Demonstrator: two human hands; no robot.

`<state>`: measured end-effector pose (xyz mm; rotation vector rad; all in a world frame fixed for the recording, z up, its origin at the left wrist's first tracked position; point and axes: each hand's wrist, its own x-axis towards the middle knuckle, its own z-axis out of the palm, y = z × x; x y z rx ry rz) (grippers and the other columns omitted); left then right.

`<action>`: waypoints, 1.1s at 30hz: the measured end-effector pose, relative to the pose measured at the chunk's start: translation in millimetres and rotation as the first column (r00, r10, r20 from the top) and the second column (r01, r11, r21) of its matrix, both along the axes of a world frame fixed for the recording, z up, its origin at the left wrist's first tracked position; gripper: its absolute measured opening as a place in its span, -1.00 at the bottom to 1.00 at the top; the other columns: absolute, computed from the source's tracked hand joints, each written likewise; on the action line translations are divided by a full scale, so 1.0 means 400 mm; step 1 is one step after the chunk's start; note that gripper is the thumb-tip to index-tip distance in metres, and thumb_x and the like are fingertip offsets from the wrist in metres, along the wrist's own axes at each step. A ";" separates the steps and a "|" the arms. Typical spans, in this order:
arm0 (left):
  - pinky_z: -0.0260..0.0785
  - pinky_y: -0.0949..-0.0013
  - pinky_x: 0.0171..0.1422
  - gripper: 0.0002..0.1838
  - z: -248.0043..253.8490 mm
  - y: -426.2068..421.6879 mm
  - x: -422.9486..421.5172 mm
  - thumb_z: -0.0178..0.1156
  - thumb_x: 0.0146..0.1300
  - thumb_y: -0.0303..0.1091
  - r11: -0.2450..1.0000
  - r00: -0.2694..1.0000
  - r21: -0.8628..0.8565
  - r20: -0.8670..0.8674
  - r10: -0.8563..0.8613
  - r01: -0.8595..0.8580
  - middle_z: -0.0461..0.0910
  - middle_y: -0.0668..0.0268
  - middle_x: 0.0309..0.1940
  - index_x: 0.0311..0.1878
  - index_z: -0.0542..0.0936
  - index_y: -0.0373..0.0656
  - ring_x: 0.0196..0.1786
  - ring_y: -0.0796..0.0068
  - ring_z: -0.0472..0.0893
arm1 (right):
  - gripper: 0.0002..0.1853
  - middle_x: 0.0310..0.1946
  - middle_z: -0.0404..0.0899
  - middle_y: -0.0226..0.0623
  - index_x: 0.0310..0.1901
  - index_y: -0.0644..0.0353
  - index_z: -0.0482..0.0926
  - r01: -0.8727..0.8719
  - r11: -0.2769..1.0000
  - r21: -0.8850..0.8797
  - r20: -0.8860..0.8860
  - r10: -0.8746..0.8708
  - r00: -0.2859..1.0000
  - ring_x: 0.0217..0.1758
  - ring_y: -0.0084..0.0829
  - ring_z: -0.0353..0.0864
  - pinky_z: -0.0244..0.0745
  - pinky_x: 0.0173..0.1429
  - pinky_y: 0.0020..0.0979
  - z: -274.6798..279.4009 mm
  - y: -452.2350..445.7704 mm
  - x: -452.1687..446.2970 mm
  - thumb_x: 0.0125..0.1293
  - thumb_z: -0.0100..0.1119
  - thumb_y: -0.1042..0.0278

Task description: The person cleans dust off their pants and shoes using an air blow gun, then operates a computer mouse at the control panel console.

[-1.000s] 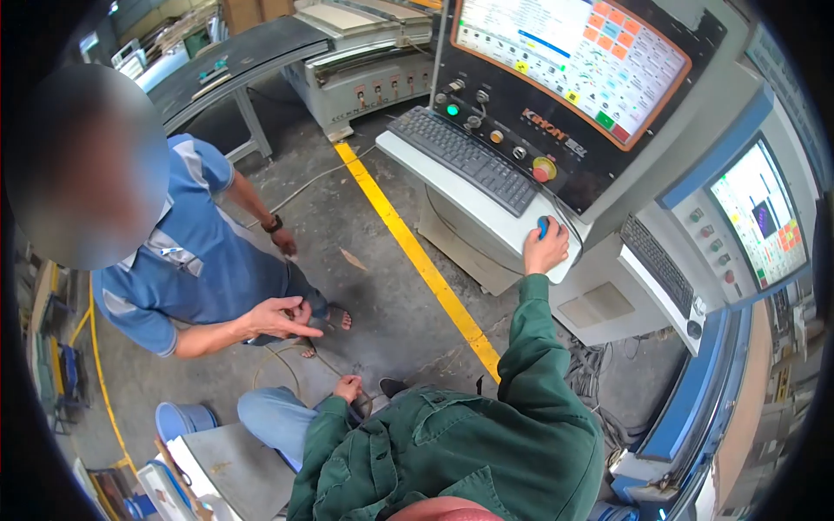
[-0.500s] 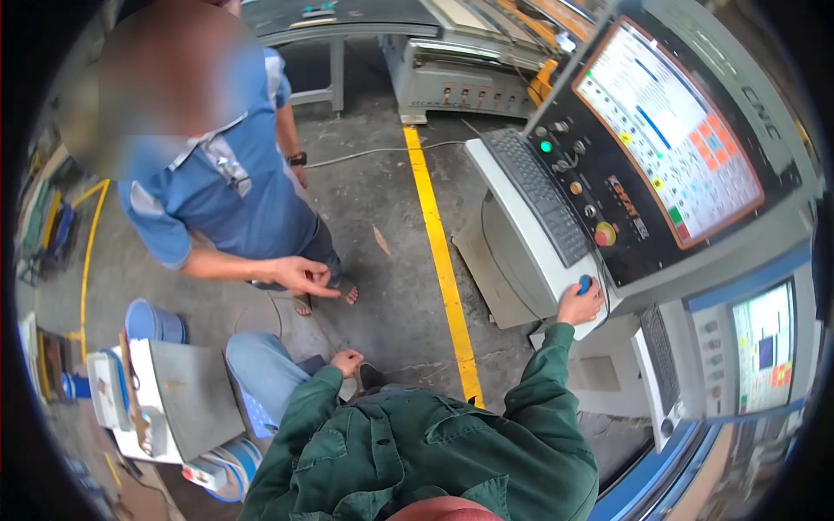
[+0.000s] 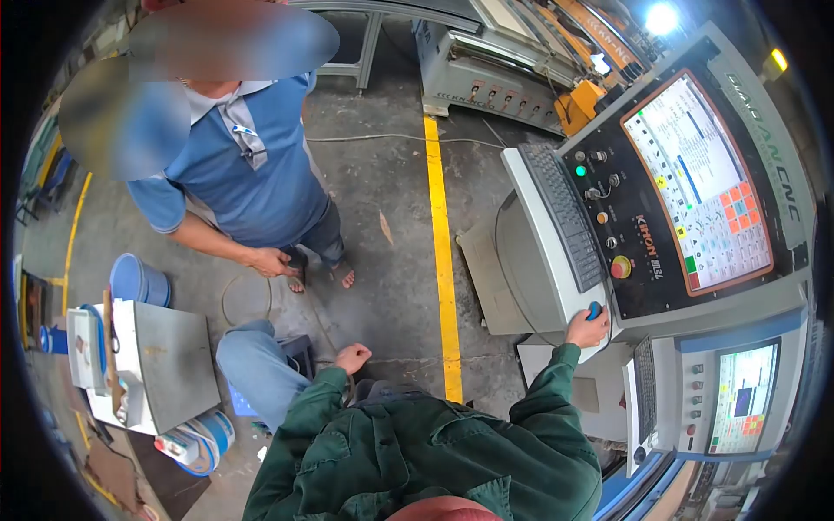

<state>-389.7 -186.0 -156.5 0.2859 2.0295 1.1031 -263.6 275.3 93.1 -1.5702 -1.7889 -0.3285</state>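
Observation:
My right hand (image 3: 589,328) wraps round a blue computer mouse (image 3: 594,310) at the near end of a white ledge (image 3: 532,193). Farther along that ledge lies a black keyboard (image 3: 560,217). Above it slopes a black control panel with buttons, a red emergency stop button (image 3: 620,267) and a lit screen (image 3: 705,174). In front of my body, near my thigh, my left hand (image 3: 353,358) is loosely curled, with nothing visible in it.
A person in a blue shirt (image 3: 252,182) stands opposite, one hand (image 3: 271,260) lowered. A second console (image 3: 743,399) stands at right. A yellow floor line (image 3: 441,260), a cable, a blue bucket (image 3: 139,282) and a grey box (image 3: 178,365) are around.
The view has shifted, so the consoles sit differently. The other person's hand has dropped from its raised, pointing pose. My right hand stays on the mouse; my left remains near my thigh.

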 end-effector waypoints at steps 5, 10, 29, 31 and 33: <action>0.37 0.30 -0.11 -0.67 -0.057 -0.031 -0.001 0.12 0.09 -0.07 0.999 0.999 0.022 0.037 0.029 -0.030 0.58 0.19 -0.37 -0.25 0.57 -0.13 -0.24 0.26 0.56 | -0.55 -0.03 0.36 -0.23 0.02 -0.10 0.38 0.001 1.000 0.005 -0.011 -0.001 1.000 -0.05 -0.12 0.39 0.24 -0.12 -0.06 0.004 -0.005 -0.002 -0.02 0.04 0.25; 0.36 0.45 -0.23 -0.72 -0.024 -0.051 -0.013 0.14 0.13 -0.18 0.999 1.000 -0.042 0.016 0.006 -0.005 0.57 0.31 -0.42 -0.23 0.55 -0.21 -0.37 0.57 0.52 | -0.55 -0.03 0.35 -0.24 0.01 -0.09 0.38 0.009 1.000 0.013 -0.019 -0.008 1.000 -0.06 -0.12 0.40 0.25 -0.12 -0.06 0.006 -0.005 -0.001 -0.02 0.05 0.25; 0.40 0.48 -0.30 -0.74 -0.033 -0.074 -0.048 0.09 0.15 -0.23 0.996 0.984 -0.065 0.162 0.076 -0.066 0.55 0.33 -0.45 -0.21 0.53 -0.22 -0.44 0.55 0.52 | -0.53 -0.02 0.35 -0.22 0.03 -0.07 0.37 0.010 1.000 -0.014 -0.085 -0.012 0.996 -0.03 -0.12 0.39 0.28 -0.08 -0.06 0.016 -0.011 0.004 -0.02 0.08 0.27; 0.40 0.47 -0.31 -0.74 -0.040 -0.075 -0.045 0.08 0.15 -0.23 0.993 0.972 -0.076 0.213 0.099 -0.085 0.55 0.34 -0.45 -0.21 0.53 -0.22 -0.45 0.55 0.52 | -0.53 -0.01 0.35 -0.22 0.03 -0.05 0.38 -0.004 1.000 -0.028 -0.103 0.001 0.995 0.00 -0.13 0.38 0.28 -0.08 -0.05 0.020 -0.014 0.004 -0.02 0.08 0.27; 0.40 0.44 -0.36 -0.71 -0.048 -0.083 -0.047 0.11 0.14 -0.18 0.995 0.976 -0.083 0.205 0.077 -0.061 0.54 0.35 -0.47 -0.18 0.53 -0.17 -0.45 0.55 0.51 | -0.53 -0.01 0.35 -0.22 0.03 -0.05 0.38 -0.004 1.000 -0.026 -0.104 0.001 0.995 0.00 -0.13 0.38 0.28 -0.07 -0.05 0.021 -0.015 0.005 -0.02 0.08 0.27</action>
